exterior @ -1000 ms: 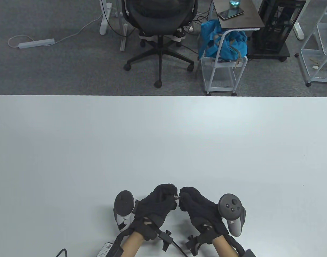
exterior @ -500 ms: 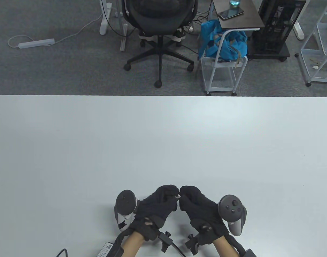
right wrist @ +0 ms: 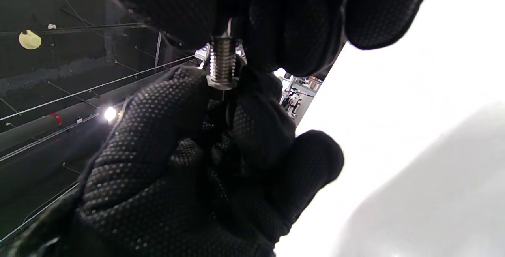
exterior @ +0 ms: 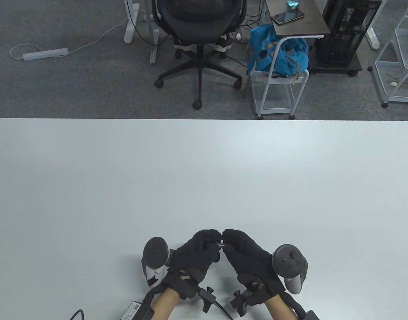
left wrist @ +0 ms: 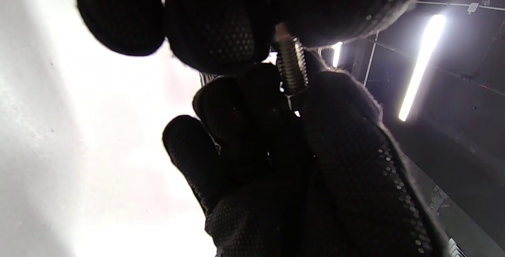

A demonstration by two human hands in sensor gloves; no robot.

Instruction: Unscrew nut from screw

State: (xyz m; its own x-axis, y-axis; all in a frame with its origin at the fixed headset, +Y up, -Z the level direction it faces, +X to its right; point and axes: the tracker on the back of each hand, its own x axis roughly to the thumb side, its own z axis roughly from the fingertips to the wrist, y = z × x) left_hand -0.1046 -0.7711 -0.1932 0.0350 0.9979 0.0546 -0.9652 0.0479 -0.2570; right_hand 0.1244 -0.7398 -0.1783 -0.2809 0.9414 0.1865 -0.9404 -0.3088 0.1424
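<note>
Both gloved hands meet near the table's front edge and hold a small metal screw [exterior: 220, 244] between their fingertips, just above the table. In the right wrist view the threaded shaft [right wrist: 221, 61] runs down from my right hand [right wrist: 236, 20] to a nut [right wrist: 221, 84], which the left hand's fingers [right wrist: 165, 103] pinch. In the left wrist view the shaft [left wrist: 292, 65] comes out of my left hand [left wrist: 272, 32] toward the right hand's fingers [left wrist: 339, 122]. In the table view my left hand [exterior: 214, 240] and right hand [exterior: 228, 240] nearly touch. The screw's head is hidden in the right glove.
The white table [exterior: 204, 173] stretches away beyond the hands. Behind its far edge stand an office chair [exterior: 198, 20], a white cart with a blue bag [exterior: 277, 56] and a wire rack [exterior: 399, 60].
The right hand has rolled a little: its fingertips rose slightly and its tracker dropped toward the right. The left hand has barely moved. The screw stays between the fingertips.
</note>
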